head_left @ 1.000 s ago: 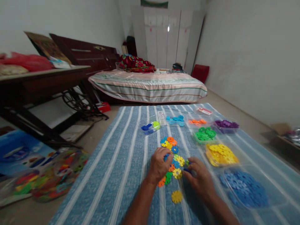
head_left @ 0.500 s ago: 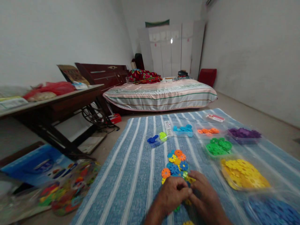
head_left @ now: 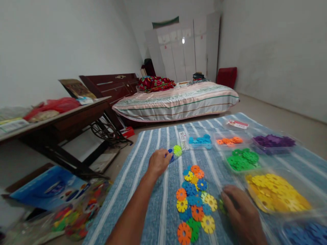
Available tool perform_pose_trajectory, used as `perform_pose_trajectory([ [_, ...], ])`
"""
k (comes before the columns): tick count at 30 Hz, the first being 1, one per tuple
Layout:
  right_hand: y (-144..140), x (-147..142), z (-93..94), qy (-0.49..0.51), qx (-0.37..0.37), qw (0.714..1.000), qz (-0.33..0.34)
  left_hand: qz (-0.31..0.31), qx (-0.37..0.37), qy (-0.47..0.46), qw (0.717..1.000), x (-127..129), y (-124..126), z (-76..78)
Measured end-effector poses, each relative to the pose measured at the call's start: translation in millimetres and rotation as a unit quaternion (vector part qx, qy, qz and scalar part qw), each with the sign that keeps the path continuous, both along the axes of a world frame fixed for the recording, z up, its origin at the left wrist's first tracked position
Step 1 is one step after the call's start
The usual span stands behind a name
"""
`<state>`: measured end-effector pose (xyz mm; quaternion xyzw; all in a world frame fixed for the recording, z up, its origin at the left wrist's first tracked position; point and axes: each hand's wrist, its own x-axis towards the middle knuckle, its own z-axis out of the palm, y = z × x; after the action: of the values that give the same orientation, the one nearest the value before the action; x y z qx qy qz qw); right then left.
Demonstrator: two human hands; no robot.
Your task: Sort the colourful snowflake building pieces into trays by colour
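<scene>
Head view: the left hand (head_left: 158, 162) reaches forward over the blue striped cloth (head_left: 143, 190), its fingers (head_left: 167, 156) curled around dark blue disc pieces (head_left: 170, 153) in a small clear tray that also holds a lime-green disc (head_left: 177, 150); whether they truly grip a piece I cannot tell. The right hand (head_left: 238, 209) rests lower right, knuckles up, fingers bent down onto the cloth just beside the flat assembly of joined coloured discs (head_left: 195, 200); what they hold, if anything, is hidden. The assembly lies between the two hands. Trays of sorted discs sit to the right: light blue (head_left: 200, 140), orange (head_left: 228, 140), green (head_left: 242, 158), purple (head_left: 274, 140), yellow (head_left: 277, 192). A bed (head_left: 176, 98) stands beyond.
</scene>
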<state>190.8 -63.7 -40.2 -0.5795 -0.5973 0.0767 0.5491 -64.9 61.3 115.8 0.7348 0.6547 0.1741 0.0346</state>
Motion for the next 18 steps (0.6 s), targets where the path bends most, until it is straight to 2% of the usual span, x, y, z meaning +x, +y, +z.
perform_pose_trajectory([
  [1, 0.9, 0.1, -0.7, 0.018, -0.02, 1.0, -0.006, 0.006, -0.009, 0.064, 0.998, -5.1, 14.9, 3.0],
  [2, 1.5, 0.1, -1.5, 0.033, -0.037, 0.999, -0.01, 0.007, -0.017, 0.084, 0.996, -9.0, 28.0, 4.8],
  [4, 2.4, -0.1, -2.3, 0.061, -0.067, 0.996, -0.009, 0.007, -0.044, 0.111, 0.993, -13.3, 47.9, 5.5],
  [7, 3.3, -0.3, -0.1, 0.094, -0.101, 0.99, 0.004, 0.002, -0.079, 0.133, 0.988, -13.4, 64.2, 1.2],
  [12, 4.1, -0.3, 13.7, 0.155, -0.144, 0.977, -0.001, 0.012, -0.119, 0.175, 0.977, -9.1, 75.1, -3.5],
  [15, 3.9, 0.0, 24.3, 0.184, -0.148, 0.972, -0.01, 0.025, -0.107, 0.196, 0.974, -5.4, 75.9, 2.7],
  [18, 4.2, 1.3, 30.9, 0.208, -0.15, 0.966, -0.022, 0.012, -0.081, 0.203, 0.976, 4.9, 66.6, 11.6],
])
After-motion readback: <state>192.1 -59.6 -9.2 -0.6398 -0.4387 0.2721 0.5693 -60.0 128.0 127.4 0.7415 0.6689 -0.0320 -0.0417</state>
